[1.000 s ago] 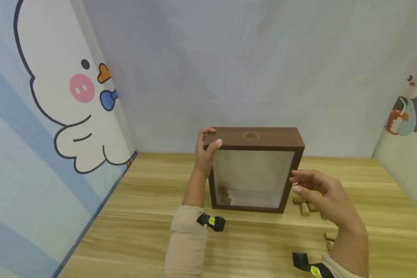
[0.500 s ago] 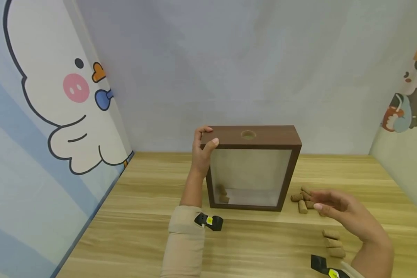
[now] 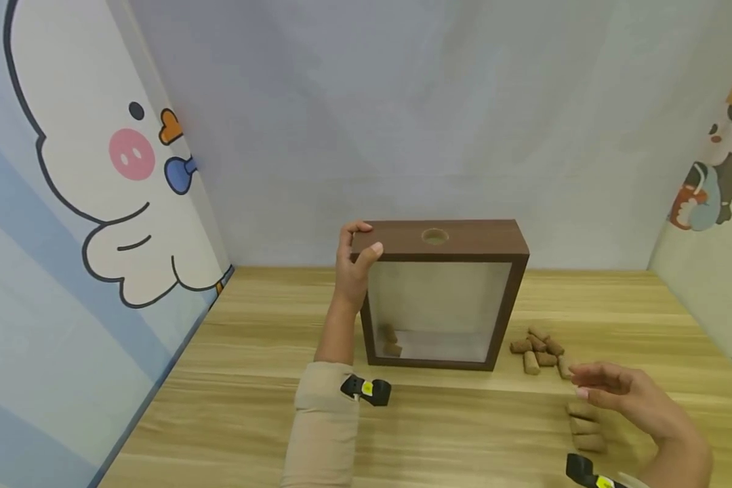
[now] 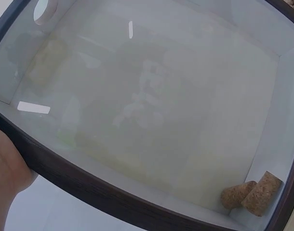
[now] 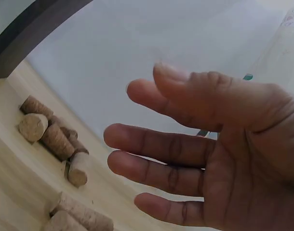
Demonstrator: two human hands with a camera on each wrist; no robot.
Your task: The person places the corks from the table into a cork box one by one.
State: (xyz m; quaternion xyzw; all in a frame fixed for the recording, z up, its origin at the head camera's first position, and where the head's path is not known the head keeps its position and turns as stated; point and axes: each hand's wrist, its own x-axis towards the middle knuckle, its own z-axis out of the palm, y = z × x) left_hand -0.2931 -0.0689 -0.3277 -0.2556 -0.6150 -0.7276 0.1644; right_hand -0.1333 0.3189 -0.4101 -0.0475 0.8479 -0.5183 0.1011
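Observation:
A dark brown shadow box frame [image 3: 463, 238] with a clear front and a round hole in its top stands upright on the table. My left hand [image 3: 352, 274] grips its upper left corner, thumb at the front edge and fingers over the top. Two corks [image 4: 261, 193] lie inside the box, in a bottom corner. Over the table at the right, my right hand [image 3: 640, 400] hovers with nothing in it; in the right wrist view its fingers [image 5: 156, 144] are spread and relaxed. Below it lies a row of three corks [image 3: 585, 427], partly overlapped by the fingertips.
A loose heap of several corks [image 3: 537, 349] lies to the right of the box. The wooden table [image 3: 250, 407] meets a pale back wall [image 3: 402, 122]. Cartoon-printed panels [image 3: 134, 224] stand at the left and right sides.
My right hand has moved away from the box, down and to the right, over the corks. My left hand keeps its grip on the box; the head view has shifted slightly.

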